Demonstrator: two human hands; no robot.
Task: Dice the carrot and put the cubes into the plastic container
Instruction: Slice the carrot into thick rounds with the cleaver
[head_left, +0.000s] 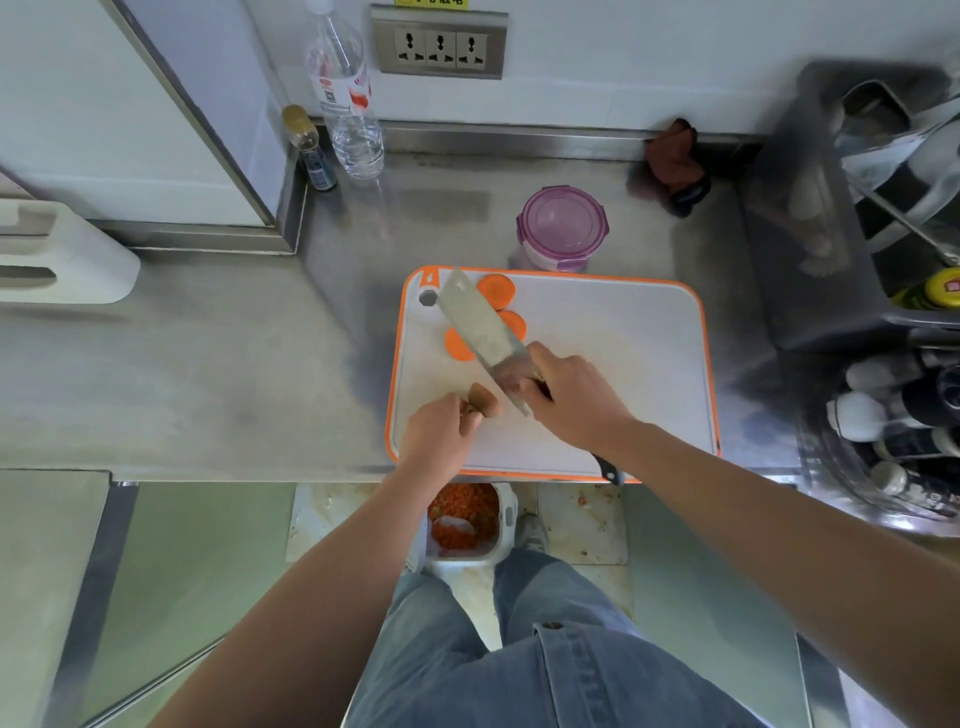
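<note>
Left hand (439, 434) holds carrot (484, 399), right hand (574, 402) cleaver (479, 328)

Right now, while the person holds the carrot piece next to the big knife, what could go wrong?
1. The left hand pinches a small carrot piece very near the big knife, so its fingers could be cut.
2. A black-handled knife lies at the board's front edge under the right arm; it might be knocked off.
3. The container is closed, so cubes cannot go in yet.

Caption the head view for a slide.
Right hand holds a cleaver over the cutting board; left hand grips a carrot piece; three slices lie beyond.
</note>
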